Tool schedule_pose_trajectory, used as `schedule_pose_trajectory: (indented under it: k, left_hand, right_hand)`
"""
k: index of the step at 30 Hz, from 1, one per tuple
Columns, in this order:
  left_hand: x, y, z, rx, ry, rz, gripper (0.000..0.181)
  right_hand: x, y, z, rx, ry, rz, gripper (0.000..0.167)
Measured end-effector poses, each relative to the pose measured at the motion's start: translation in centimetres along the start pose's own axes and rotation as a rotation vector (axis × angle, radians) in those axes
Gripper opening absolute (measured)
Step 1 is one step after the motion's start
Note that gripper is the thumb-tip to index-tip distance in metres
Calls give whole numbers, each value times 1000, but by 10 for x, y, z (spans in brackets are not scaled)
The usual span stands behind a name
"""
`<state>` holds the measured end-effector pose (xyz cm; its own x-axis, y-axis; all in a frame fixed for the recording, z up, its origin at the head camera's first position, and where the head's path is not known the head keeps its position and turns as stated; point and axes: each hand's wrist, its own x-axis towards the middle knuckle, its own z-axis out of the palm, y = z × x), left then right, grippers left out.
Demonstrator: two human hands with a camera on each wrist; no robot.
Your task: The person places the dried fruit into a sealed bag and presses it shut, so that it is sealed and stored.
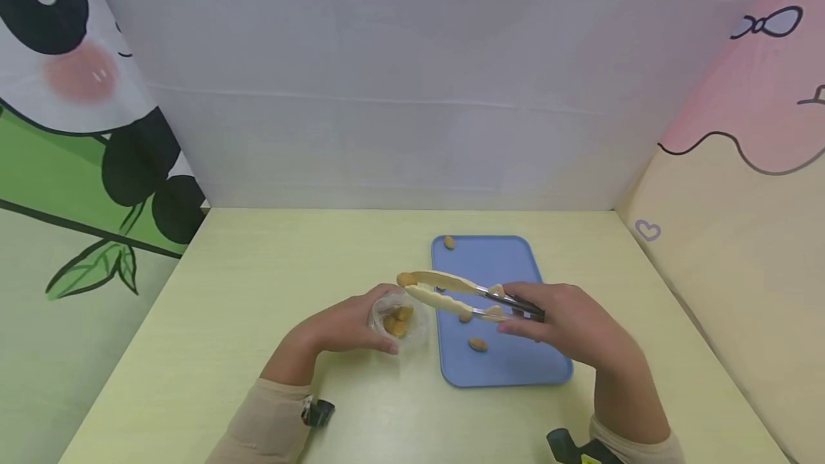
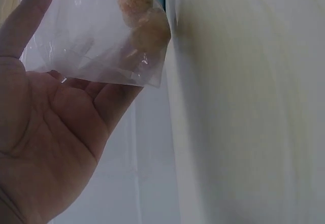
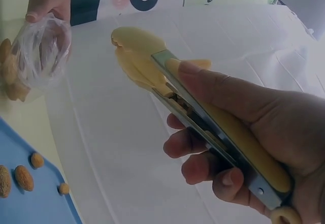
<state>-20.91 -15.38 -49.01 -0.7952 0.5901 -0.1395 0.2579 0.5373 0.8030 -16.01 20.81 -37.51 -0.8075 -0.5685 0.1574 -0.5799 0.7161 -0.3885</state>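
Note:
My left hand (image 1: 351, 322) holds a clear plastic bag (image 1: 417, 324) upright, its mouth open, thumb on one side and fingers on the other. Several brown nuts (image 1: 397, 324) lie inside it; the left wrist view shows two of these nuts (image 2: 144, 23) through the film. With my right hand (image 1: 567, 317) I grip a pair of tongs (image 1: 445, 291) with cream tips and metal arms. A single nut (image 1: 406, 279) is pinched at the tong tips, just above the bag's mouth. In the right wrist view the tips of the tongs (image 3: 139, 46) hide most of it.
Beneath the tongs lies a blue tray (image 1: 515, 367), just right of the bag. Several loose nuts are on it, among them one nut (image 1: 478, 344) near the front and another nut (image 1: 449, 242) in the far left corner. A white wall panel (image 1: 412, 149) rises behind the table.

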Motion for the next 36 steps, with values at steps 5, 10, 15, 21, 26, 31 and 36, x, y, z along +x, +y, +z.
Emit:
schedule_pose_trajectory:
  k: [5,10,15,21,26,31,36]
  left_hand:
    - [2,-2,-1,-62,5,55,78]
    - [1,-3,-3,-91,13,62,82]
    - [2,-3,-5,-131,16,120,83]
    - [2,-1,-7,-175,10,154,78]
    - [0,4,-8,-176,10,143,78]
    - [-1,7,-9,-172,6,131,80]
    - [-3,7,-8,-169,7,122,82]
  right_hand:
    - [1,1,5,-6,11,-24,29]
    - [3,-2,7,10,-9,-33,28]
    - [7,-6,8,56,-32,33,46]
    - [8,2,4,129,-6,119,56]
    - [4,14,-2,114,19,162,54]
    - [-2,23,-8,73,12,223,57]
    - [-7,27,-12,36,-17,287,51]
